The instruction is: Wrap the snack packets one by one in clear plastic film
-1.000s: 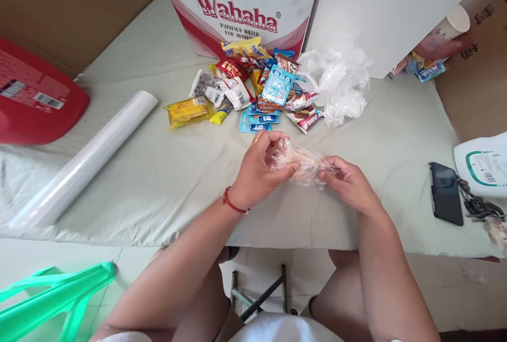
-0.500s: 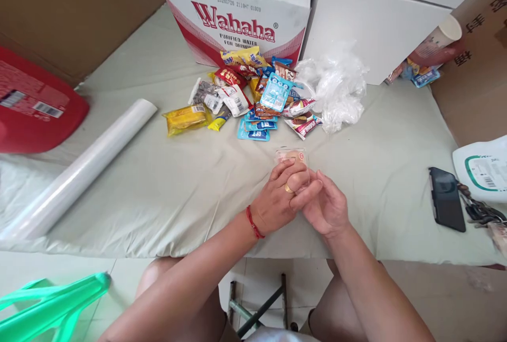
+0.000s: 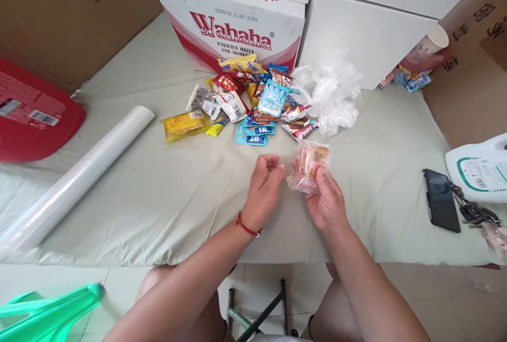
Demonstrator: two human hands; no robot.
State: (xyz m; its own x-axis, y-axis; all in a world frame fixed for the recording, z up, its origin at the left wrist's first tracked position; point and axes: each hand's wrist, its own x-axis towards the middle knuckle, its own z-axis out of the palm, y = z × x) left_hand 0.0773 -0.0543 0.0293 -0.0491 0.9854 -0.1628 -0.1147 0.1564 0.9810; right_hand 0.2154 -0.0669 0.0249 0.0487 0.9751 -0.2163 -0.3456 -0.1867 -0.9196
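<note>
My right hand (image 3: 328, 199) grips a small snack packet (image 3: 311, 165) in clear wrapping with pinkish-red and gold print. Its thumb presses on the front and the fingers go behind. Just left of the packet is my left hand (image 3: 264, 191), with a red cord bracelet at the wrist. Its fingers are curled in with the thumb close against them; whatever may be inside is hidden. Beyond both hands lies a heap of wrapped snacks, among them light-blue sachets (image 3: 253, 136), a yellow packet (image 3: 182, 126) and a pink-and-white packet (image 3: 301, 128).
Crumpled clear plastic bags (image 3: 336, 94) lie beside the snacks, before white cartons (image 3: 229, 20). On the left are a plastic film roll (image 3: 83, 173) and a red container (image 3: 35, 115). A phone (image 3: 441, 199), keys (image 3: 479, 212) and white bottle (image 3: 481, 170) sit right.
The hands have come apart. My right hand has raised the packet upright, while my left hand has drawn back to the left and curled its fingers. The view has shifted slightly.
</note>
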